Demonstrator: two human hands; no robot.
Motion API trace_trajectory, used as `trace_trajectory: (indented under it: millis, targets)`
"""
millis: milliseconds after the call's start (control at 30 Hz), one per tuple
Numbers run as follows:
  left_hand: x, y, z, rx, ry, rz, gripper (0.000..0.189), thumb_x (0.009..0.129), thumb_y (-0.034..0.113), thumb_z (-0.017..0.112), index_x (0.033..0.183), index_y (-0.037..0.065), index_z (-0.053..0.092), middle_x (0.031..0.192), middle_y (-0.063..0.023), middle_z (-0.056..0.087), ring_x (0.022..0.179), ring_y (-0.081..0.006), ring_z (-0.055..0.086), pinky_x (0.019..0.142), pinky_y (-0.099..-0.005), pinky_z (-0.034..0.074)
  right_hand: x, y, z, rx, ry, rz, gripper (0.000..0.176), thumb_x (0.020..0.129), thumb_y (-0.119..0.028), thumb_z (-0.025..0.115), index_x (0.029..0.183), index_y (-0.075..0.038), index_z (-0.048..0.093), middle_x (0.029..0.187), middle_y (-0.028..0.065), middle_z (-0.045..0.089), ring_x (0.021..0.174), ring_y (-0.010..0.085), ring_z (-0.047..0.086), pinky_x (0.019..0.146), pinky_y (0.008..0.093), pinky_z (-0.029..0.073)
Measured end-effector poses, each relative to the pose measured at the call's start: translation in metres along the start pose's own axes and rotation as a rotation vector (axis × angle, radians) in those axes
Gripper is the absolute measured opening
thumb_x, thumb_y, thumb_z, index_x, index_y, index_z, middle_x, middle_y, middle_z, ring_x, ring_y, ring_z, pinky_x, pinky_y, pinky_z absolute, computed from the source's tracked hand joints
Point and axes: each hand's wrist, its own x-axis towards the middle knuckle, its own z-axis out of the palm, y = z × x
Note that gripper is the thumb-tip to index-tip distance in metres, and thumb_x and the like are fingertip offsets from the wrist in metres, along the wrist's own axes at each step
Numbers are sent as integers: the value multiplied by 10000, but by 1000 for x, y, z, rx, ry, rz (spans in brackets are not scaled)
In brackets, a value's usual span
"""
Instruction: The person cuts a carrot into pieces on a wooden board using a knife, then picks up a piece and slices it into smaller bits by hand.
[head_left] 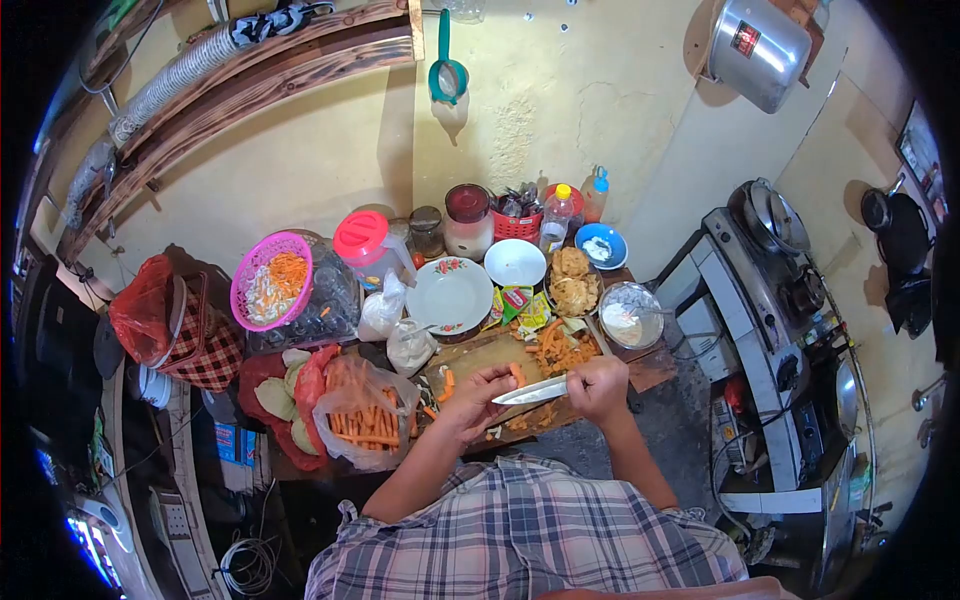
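Note:
My right hand (600, 388) is closed round the handle of a knife (530, 392), whose blade points left. In my left hand (480, 400) is a carrot (518, 374), its orange end showing above the fingers beside the blade. Both hands are over the near edge of a wooden cutting board (485, 355). Beyond my right hand lies a heap of carrot pieces and peelings (562, 350). Left of my left hand are a few loose carrot pieces (447, 384) and a clear plastic bag of carrots (368, 415).
A floral plate (450, 325), a white bowl (515, 281), fried food (573, 295) and a bowl of flour-like powder (650, 325) stand behind. To the left is a pink basket of shredded vegetables (247, 312). A stove (765, 290) stands at right.

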Motion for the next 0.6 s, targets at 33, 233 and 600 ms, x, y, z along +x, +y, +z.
trace_trajectory:
  millis: [33,233,600]
  targets:
    - [1,0,1,1,-4,-3,279,837,96,650,1101,47,577,951,-25,621,842,-116,618,766,-240,530,0,1,0,1,-7,-2,235,669,-152,570,463,-57,509,463,125,482,432,310,487,463,417,394]
    - [18,-10,2,-15,-30,-65,260,838,95,651,1083,48,580,944,-33,619,855,-130,620,776,-253,533,-3,16,-6,-28,1,25,232,664,-159,571,464,-53,518,462,125,477,438,310,491,461,415,388]
    - [59,-19,24,-74,-102,-126,224,833,60,640,1044,25,571,902,-66,631,809,-156,637,766,-277,538,1,42,-23,51,-45,174,243,665,-175,572,469,-35,538,468,137,489,442,317,497,474,413,401]
